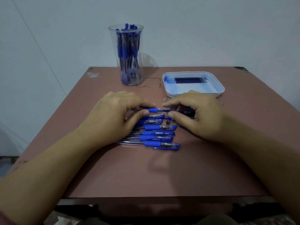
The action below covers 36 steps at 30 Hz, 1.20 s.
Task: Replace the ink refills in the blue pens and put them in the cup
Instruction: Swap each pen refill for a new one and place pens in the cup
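Two bare forearms reach in over the near edge of a reddish-brown table [162, 176], its surface scuffed and its far corners chipped, pushed up against a plain pale wall [211, 30]. At mid-table the left hand [116, 116] pinches a blue pen [153, 110] by its rubber grip between thumb and forefinger, the other fingers curled over the barrel. The right hand [198, 114] pinches the thin dark refill [164, 110] that sticks out of the pen's right end. Pen and refill lie level, long axis running left to right, writing end toward the right. Just below them a row of blue pens [159, 133] lies on the table the same way, capped ends right, with a small metal tip [168, 121] loose beside them. At the far edge a clear cup [113, 43] stands upright, crowded with blue pens. Right of it, a white tray [221, 88] holds dark refills [190, 80], tips right.
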Motion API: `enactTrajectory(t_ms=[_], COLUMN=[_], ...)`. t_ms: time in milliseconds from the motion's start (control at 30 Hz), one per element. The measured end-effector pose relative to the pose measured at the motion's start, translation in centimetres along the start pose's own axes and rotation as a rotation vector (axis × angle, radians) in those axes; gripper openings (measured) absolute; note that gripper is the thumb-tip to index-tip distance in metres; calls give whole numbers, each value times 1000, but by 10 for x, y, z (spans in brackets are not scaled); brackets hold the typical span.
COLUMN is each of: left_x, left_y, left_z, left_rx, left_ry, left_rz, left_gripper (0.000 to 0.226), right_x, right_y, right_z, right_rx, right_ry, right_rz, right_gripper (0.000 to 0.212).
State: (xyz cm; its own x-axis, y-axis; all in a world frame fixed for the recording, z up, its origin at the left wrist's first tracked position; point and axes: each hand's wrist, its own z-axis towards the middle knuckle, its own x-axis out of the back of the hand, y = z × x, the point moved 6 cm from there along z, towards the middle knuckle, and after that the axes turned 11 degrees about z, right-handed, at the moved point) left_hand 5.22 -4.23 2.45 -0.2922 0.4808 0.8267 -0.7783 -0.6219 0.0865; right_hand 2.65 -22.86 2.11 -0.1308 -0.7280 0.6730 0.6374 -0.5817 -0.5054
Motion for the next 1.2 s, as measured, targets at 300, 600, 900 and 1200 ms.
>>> enactTrajectory(t_ms=[300,600,900,1200], left_x=[0,0,0,-1], left_y=[4,-5,-5,-7], left_z=[0,-2,-2,-2], left_rx=[18,102,103,101], left_ry=[17,42,33,22], left_rz=[55,78,73,64], left_gripper=[24,22,21,21], right_x=[-1,27,32,34], right_y=[-1,16,36,38], right_z=[0,-6,-9,-10], right_rx=[35,-63,-245,-306], right_ry=[19,131,67,12], right_rz=[-65,-126,-208,-288], right_gripper=[24,19,16,14])
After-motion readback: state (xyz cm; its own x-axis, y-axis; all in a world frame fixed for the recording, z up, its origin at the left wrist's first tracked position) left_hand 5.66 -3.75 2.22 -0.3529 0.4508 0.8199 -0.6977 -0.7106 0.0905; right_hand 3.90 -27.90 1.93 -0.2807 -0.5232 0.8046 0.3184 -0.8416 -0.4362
